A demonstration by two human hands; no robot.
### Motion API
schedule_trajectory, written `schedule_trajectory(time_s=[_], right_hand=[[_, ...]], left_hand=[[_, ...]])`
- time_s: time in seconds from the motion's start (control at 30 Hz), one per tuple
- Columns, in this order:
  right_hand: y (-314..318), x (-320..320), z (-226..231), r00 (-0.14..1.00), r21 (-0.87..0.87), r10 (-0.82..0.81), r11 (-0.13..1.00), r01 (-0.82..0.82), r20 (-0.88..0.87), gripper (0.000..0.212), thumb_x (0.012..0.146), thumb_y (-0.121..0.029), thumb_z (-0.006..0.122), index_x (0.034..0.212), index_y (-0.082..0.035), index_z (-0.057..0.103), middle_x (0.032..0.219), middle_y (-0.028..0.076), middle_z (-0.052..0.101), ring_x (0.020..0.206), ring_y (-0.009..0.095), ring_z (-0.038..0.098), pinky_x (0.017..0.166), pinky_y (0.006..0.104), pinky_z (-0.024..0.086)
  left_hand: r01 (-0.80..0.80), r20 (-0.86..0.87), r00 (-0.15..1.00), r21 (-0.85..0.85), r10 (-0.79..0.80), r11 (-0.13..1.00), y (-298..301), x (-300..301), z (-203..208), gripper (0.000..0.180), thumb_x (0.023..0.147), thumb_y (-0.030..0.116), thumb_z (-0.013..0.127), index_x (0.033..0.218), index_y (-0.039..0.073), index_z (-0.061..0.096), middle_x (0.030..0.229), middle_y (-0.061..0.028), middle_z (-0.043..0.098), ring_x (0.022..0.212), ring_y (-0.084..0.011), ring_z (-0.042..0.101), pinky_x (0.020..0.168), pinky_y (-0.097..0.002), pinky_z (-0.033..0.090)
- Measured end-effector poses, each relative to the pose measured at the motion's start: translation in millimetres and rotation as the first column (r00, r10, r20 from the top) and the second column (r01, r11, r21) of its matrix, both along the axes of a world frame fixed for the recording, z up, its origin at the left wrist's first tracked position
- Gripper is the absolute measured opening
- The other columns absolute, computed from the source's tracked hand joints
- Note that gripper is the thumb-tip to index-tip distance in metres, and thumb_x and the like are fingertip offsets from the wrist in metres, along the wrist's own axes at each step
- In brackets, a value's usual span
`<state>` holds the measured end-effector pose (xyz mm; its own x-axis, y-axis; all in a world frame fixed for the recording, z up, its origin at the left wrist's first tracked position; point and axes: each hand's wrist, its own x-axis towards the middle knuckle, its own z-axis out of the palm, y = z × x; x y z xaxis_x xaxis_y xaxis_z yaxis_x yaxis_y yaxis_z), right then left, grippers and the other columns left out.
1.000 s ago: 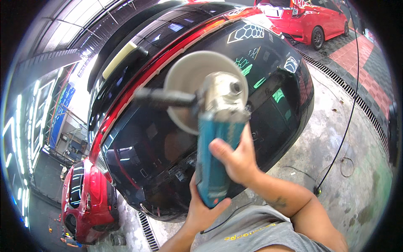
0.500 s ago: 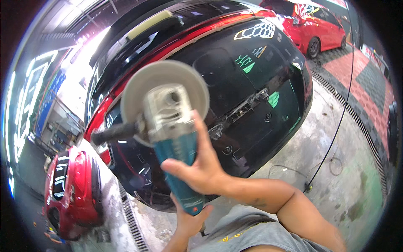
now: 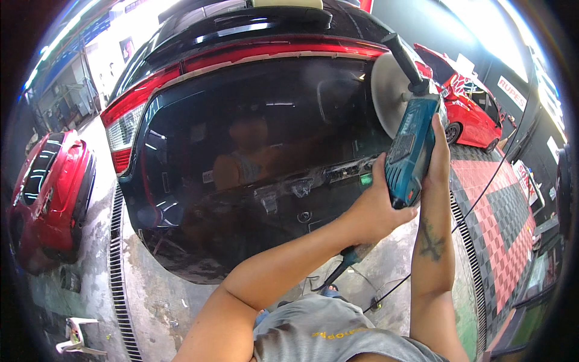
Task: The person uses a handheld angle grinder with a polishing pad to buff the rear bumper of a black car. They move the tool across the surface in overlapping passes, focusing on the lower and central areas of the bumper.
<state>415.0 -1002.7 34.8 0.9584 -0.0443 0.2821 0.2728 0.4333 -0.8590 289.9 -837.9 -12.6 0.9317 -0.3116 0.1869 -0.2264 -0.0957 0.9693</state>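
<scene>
Both my hands grip a blue-green power polisher (image 3: 411,142) at the right end of a dark car's tailgate (image 3: 253,139). My left hand (image 3: 381,202) is wrapped round its rear part, thumb along the body. Farther up, my right hand (image 3: 439,154) holds the right side of the body, its fingers partly hidden. The round pale pad (image 3: 387,96) stands on edge, facing the tailgate's right side by the red light strip; I cannot tell whether it touches. The black side handle (image 3: 403,60) points up and away, with no hand on it.
A black cord (image 3: 386,295) runs across the concrete floor near my feet. A detached red bumper (image 3: 66,187) stands at left, beside a floor grate (image 3: 116,265). A white stool-like object (image 3: 77,338) is at lower left. Another red car (image 3: 476,114) stands beyond red-and-grey floor tiles (image 3: 482,199).
The polisher has moved to the tailgate's right end and turned, its pad now edge-on and its side handle pointing up. The view has shifted too. Both hands still hold the tool.
</scene>
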Motion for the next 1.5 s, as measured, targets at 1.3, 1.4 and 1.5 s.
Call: schedule_trajectory(time_s=[1.3,1.4,1.5], right_hand=[[60,-108,-21,0.978,-0.244,0.121,0.967,-0.077,0.170,0.075,0.098,-0.017,0.078,0.159,-0.003,0.036,0.126,0.009,0.064,0.105,0.016,0.065,0.090,0.0312,0.057],[104,-123,-31,0.926,-0.228,0.292,0.944,-0.239,0.238,0.103,0.091,-0.024,0.085,0.168,-0.004,0.020,0.142,0.014,0.056,0.123,0.022,0.060,0.106,0.0388,0.052],[158,-148,-36,0.896,-0.248,0.378,0.914,-0.321,0.234,0.117,0.091,-0.030,0.087,0.171,-0.004,0.006,0.156,0.021,0.043,0.140,0.030,0.050,0.118,0.0437,0.041]], left_hand=[[-0.289,-0.108,0.957,-0.325,0.268,0.900,-21,-98,-92,0.116,0.082,0.006,0.078,0.164,0.009,-0.005,0.137,-0.0165,0.049,0.122,-0.0253,0.055,0.106,-0.0420,0.047],[-0.419,-0.171,0.906,-0.222,0.388,0.881,15,-134,-106,0.118,0.082,0.005,0.078,0.163,0.010,-0.006,0.133,-0.0143,0.048,0.114,-0.0227,0.056,0.099,-0.0396,0.051],[-0.533,-0.253,0.834,-0.139,0.490,0.835,69,-169,-116,0.113,0.081,0.002,0.078,0.160,0.010,-0.003,0.121,-0.0115,0.054,0.104,-0.0184,0.059,0.088,-0.0359,0.054]])
